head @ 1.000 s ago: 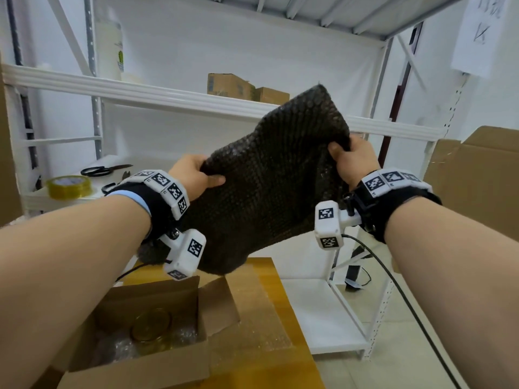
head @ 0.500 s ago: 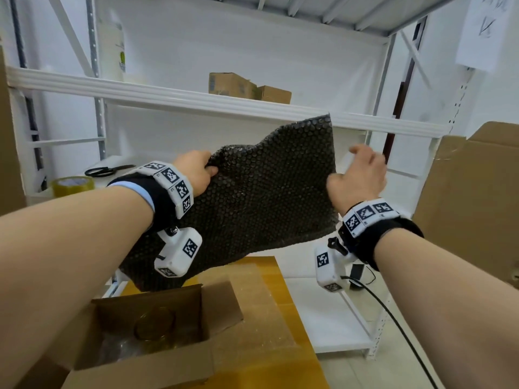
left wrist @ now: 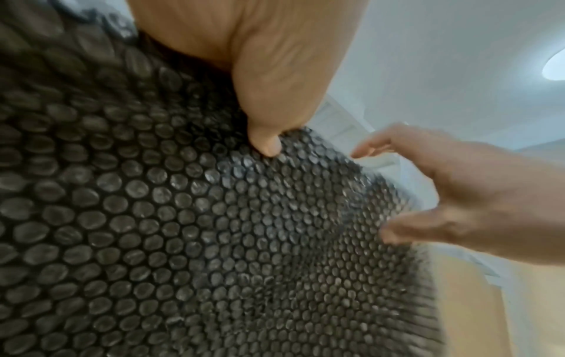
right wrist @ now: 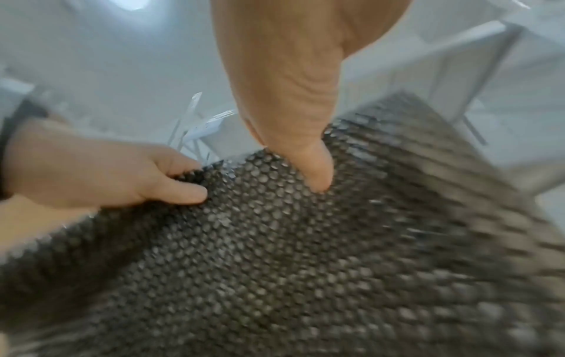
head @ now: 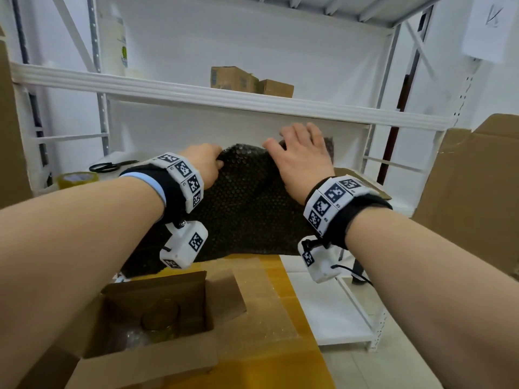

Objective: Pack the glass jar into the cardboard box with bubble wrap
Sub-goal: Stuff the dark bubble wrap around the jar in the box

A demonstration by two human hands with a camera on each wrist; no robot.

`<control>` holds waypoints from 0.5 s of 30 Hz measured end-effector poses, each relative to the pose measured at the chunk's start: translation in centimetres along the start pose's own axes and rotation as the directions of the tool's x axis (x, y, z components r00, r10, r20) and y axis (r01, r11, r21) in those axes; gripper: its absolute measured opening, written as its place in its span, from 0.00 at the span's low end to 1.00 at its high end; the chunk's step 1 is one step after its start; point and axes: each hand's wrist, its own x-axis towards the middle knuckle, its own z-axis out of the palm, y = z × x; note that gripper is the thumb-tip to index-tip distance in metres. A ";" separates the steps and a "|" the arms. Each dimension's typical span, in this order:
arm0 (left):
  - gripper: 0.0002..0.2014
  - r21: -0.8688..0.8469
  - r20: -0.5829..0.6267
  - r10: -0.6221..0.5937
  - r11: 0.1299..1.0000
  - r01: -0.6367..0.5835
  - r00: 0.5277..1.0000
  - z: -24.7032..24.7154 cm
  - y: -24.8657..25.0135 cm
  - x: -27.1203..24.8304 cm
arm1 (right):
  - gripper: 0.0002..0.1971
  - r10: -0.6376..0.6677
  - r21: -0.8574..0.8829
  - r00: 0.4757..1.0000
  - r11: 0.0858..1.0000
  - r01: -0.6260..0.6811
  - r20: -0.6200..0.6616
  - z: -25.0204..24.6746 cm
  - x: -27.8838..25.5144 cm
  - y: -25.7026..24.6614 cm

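A black bubble wrap sheet [head: 252, 209] hangs in the air above the open cardboard box [head: 146, 357]. My left hand [head: 206, 161] pinches its top left edge, with the thumb [left wrist: 266, 145] on the near face and the fingers [right wrist: 183, 190] curled round the rim. My right hand [head: 297, 161] lies at the top right edge with its fingers spread. Its thumb [right wrist: 315, 174] presses on the bubbles and its fingers reach over the edge. The glass jar [head: 160, 317], with a gold lid, stands upright inside the box on clear wrap.
The box sits on a yellow wooden table [head: 280, 360], its right flap [head: 224, 299] open. Scissors [head: 112, 166] and a tape roll [head: 77, 179] lie on the white shelf behind. Small boxes [head: 247, 81] stand on the upper shelf. A large cardboard sheet [head: 471, 192] leans at the right.
The sheet has dropped from upright to lower and flatter. My right hand let go of its corner and now sits spread on the top edge. My left hand kept its pinch.
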 end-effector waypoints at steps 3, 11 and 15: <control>0.11 0.020 0.022 0.071 0.997 -0.071 0.997 -0.1 0.8 -0.5 | 0.44 -0.002 0.076 0.982 0.997 -0.013 0.190 0.3 0.4 -1.2; 0.26 -0.085 0.100 0.172 0.983 -0.164 0.980 -1.2 0.2 -2.0 | 0.16 0.177 0.244 0.924 0.932 -0.268 0.338 0.2 1.7 0.6; 0.21 0.090 0.160 0.084 0.991 -0.099 0.984 -1.8 -2.0 -2.3 | 0.17 0.207 0.212 0.902 0.929 -0.303 0.379 -0.2 1.4 2.2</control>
